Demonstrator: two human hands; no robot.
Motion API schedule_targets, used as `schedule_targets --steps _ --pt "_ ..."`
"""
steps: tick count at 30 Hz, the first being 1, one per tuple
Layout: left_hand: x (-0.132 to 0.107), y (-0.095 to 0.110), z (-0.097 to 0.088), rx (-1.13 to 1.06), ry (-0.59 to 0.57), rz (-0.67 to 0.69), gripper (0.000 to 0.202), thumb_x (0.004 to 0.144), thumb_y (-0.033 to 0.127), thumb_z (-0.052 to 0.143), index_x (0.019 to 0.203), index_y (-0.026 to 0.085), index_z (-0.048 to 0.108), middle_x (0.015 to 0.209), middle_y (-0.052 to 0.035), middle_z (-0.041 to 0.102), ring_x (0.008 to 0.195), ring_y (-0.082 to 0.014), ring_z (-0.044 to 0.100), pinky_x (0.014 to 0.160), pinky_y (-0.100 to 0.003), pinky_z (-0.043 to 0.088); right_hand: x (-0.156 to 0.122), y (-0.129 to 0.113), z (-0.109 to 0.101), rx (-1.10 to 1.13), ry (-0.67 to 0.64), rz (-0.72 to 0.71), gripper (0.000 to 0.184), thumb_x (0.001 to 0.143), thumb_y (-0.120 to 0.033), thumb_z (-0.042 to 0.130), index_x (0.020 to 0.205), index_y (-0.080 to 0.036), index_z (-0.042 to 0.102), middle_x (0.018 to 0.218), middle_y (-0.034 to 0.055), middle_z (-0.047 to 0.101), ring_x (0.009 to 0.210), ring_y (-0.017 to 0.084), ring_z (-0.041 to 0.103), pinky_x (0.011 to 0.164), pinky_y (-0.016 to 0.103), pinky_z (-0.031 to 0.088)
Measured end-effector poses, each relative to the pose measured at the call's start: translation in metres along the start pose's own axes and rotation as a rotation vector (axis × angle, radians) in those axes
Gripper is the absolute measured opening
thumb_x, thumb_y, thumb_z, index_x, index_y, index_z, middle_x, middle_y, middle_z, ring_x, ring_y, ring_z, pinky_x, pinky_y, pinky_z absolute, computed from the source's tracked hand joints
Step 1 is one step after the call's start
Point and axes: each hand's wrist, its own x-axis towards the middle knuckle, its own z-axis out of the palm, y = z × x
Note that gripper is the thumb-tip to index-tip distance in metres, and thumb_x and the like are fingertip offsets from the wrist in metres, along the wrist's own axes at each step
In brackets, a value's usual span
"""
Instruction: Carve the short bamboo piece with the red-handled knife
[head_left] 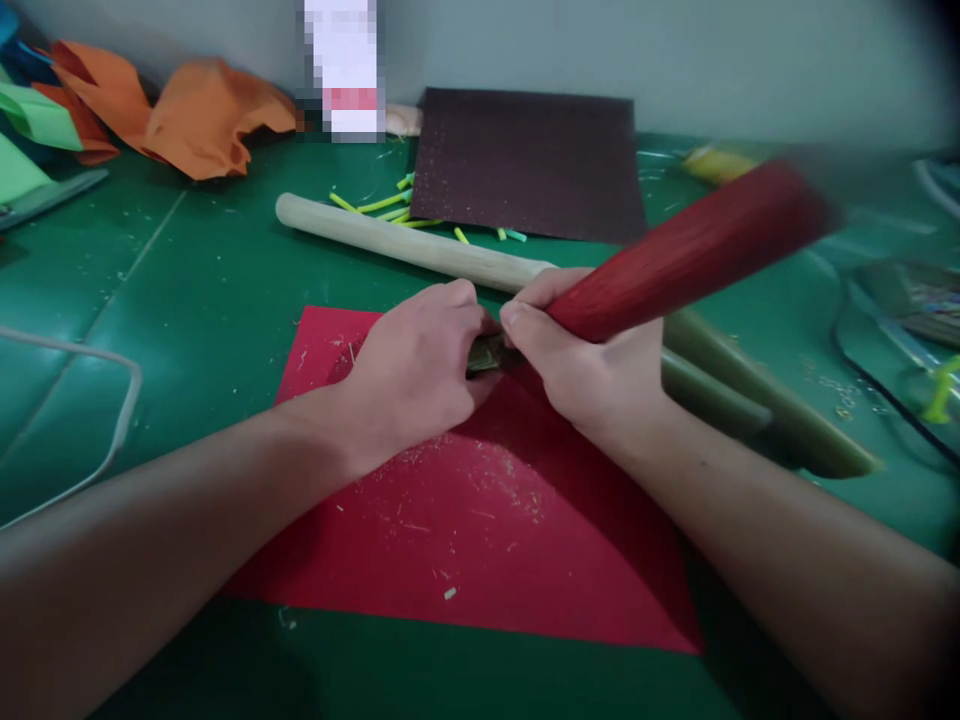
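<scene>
My left hand (427, 365) is closed around a short dark green piece (486, 355), which looks like bamboo; most of it is hidden by the fingers. My right hand (592, 365) grips a tool by its thick red handle (675, 250), which slants up to the right and blurs at the far end. The tool's working end is hidden where both hands meet, close to the green piece. Beneath the hands lies a red sheet (480, 560), sprinkled with pale shavings and crumbs.
Beyond the hands lie a pale wooden stick (405, 240), a dark brown sheet (529, 165) and bits of yellow-green tube (375, 205). Green bamboo lengths (765, 400) rest at right. Crumpled orange paper (210, 115) stands back left; a white cable (127, 400) curves at left.
</scene>
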Motion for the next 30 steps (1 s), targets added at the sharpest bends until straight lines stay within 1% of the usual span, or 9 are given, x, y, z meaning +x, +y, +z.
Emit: schedule_targets --steps 6,8,12,15,17,21,24,27,30 --pt "-0.0004 -0.0011 -0.0004 0.008 0.005 0.013 0.012 0.08 0.024 0.067 0.076 0.018 0.057 0.081 -0.0039 0.057 0.076 -0.0187 0.055 0.058 -0.033 0.035 0.0027 0.0014 0.0021 0.009 0.024 -0.009 0.024 0.078 -0.014 0.066 0.059 -0.024 0.055 0.062 -0.0011 0.058 0.06 0.015 0.057 0.06 0.033 0.052" --pt "0.0004 -0.0007 -0.0006 -0.013 0.0 -0.001 0.014 0.08 0.025 0.067 0.075 0.019 0.056 0.08 -0.0032 0.057 0.074 -0.0178 0.054 0.057 -0.033 0.035 0.0037 0.0018 0.0025 -0.006 0.015 -0.005 0.025 0.077 -0.013 0.066 0.059 -0.025 0.054 0.061 -0.0012 0.058 0.059 0.015 0.056 0.059 0.032 0.052" --pt "0.0023 0.0019 -0.0013 -0.049 -0.006 -0.08 0.023 0.077 0.025 0.069 0.071 0.02 0.047 0.074 -0.0001 0.052 0.063 -0.0135 0.046 0.051 -0.031 0.029 0.0034 -0.0004 0.0009 -0.003 -0.016 0.004 0.026 0.075 -0.011 0.065 0.057 -0.024 0.053 0.059 -0.0017 0.057 0.058 0.014 0.055 0.059 0.032 0.051" --pt "0.0025 0.004 -0.002 -0.08 -0.035 -0.114 0.029 0.078 0.025 0.067 0.069 0.021 0.04 0.073 0.0003 0.049 0.061 -0.013 0.042 0.051 -0.032 0.028 0.0012 -0.0036 -0.0012 -0.012 -0.093 0.017 0.024 0.074 -0.011 0.065 0.057 -0.024 0.055 0.058 -0.002 0.056 0.057 0.014 0.053 0.057 0.031 0.048" --pt "0.0019 0.0048 -0.0025 -0.076 -0.051 -0.105 0.031 0.079 0.026 0.066 0.069 0.022 0.037 0.074 -0.0003 0.049 0.063 -0.0137 0.042 0.052 -0.032 0.028 -0.0004 -0.0048 -0.0018 -0.005 -0.096 0.033 0.023 0.075 -0.012 0.065 0.057 -0.024 0.055 0.057 -0.0025 0.055 0.056 0.014 0.053 0.056 0.031 0.047" --pt "0.0001 0.0057 -0.0042 -0.08 -0.052 -0.109 0.028 0.074 0.027 0.067 0.071 0.022 0.04 0.078 -0.0011 0.051 0.068 -0.015 0.047 0.055 -0.032 0.032 -0.0006 -0.0036 -0.0003 0.052 0.015 0.062 0.024 0.077 -0.014 0.064 0.057 -0.023 0.056 0.059 -0.0028 0.055 0.057 0.013 0.054 0.058 0.031 0.049" --pt "-0.0002 0.0062 -0.0055 -0.123 -0.07 -0.136 0.024 0.074 0.025 0.065 0.071 0.021 0.042 0.079 -0.0014 0.051 0.068 -0.0151 0.049 0.055 -0.032 0.035 0.0011 -0.0016 0.001 0.034 -0.008 0.036 0.024 0.076 -0.014 0.066 0.057 -0.024 0.055 0.06 -0.0022 0.057 0.058 0.014 0.055 0.059 0.032 0.05" --pt "-0.0001 0.0059 -0.006 -0.14 -0.059 -0.123 0.021 0.074 0.023 0.064 0.071 0.021 0.043 0.078 -0.0014 0.051 0.067 -0.0148 0.049 0.055 -0.032 0.035 0.0024 -0.001 0.0009 0.018 -0.016 0.007 0.025 0.076 -0.013 0.067 0.058 -0.024 0.054 0.06 -0.0016 0.057 0.059 0.015 0.055 0.06 0.033 0.05" --pt "-0.0001 0.0051 -0.0058 -0.154 -0.051 -0.109 0.022 0.074 0.023 0.064 0.07 0.021 0.043 0.077 -0.0013 0.051 0.067 -0.0146 0.05 0.054 -0.031 0.036 0.0021 -0.0025 -0.0007 0.002 -0.037 0.013 0.025 0.077 -0.014 0.065 0.057 -0.024 0.053 0.06 -0.0011 0.056 0.059 0.015 0.055 0.06 0.033 0.051"
